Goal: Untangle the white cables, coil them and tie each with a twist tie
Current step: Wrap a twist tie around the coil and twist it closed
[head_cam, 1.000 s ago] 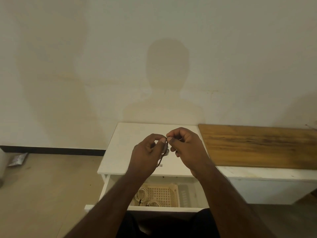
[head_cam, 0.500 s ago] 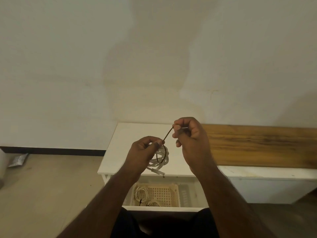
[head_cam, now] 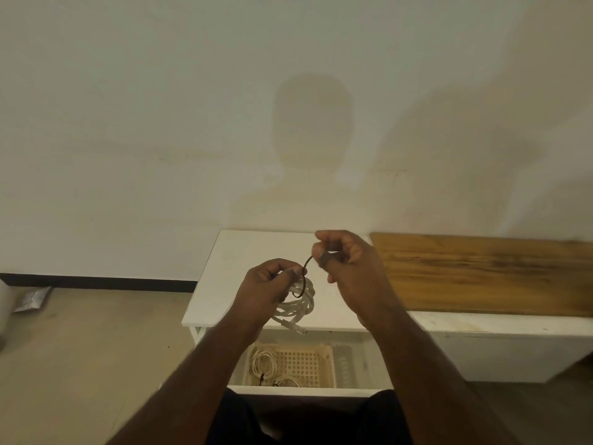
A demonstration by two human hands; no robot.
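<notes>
Pulling away from my left hand (head_cam: 268, 285), my right hand (head_cam: 345, 256) has drawn the dark twist tie (head_cam: 305, 277) out through the coiled white cable (head_cam: 296, 303), so wrapping can begin. Left fingers pinch coil and tie above the white table (head_cam: 244, 252); right fingers pinch the tie's free end, just beyond the coil.

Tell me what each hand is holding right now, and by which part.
The left hand grips the coiled white cable at the top of its loops. The right hand pinches the upper end of the dark twist tie.
</notes>
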